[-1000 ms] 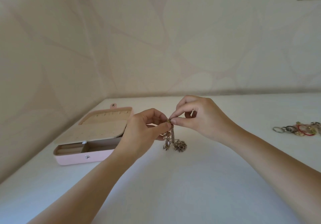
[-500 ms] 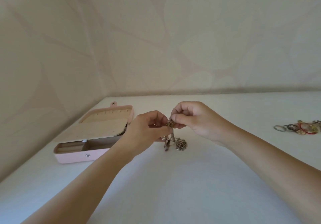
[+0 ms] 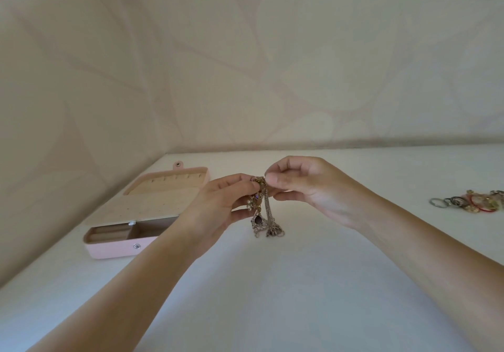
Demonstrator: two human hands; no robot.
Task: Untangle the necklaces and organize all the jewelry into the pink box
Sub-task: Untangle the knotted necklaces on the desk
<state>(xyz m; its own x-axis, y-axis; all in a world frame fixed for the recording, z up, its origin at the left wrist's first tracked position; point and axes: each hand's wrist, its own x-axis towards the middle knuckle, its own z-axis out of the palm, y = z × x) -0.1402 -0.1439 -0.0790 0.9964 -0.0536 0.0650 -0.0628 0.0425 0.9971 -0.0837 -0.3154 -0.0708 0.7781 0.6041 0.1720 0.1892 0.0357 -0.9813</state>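
Note:
A tangled bunch of thin metal necklaces [image 3: 263, 215] hangs between my hands above the white table, its lower end touching or just over the surface. My left hand [image 3: 223, 204] pinches the top of the tangle from the left. My right hand [image 3: 302, 185] pinches the same knot from the right with thumb and forefinger. The pink box [image 3: 114, 249] lies open at the left, its beige lid folded back and its compartments showing. A heap of rings and bracelets [image 3: 474, 203] lies at the far right.
The white table [image 3: 272, 297] meets patterned walls at the back and on the left. The box sits close to the left wall. Bare table lies between the tangle and the heap of rings.
Both hands have lifted the tangle a little higher, and more of the chains now hang out below my fingers. The box and the heap of rings have not moved.

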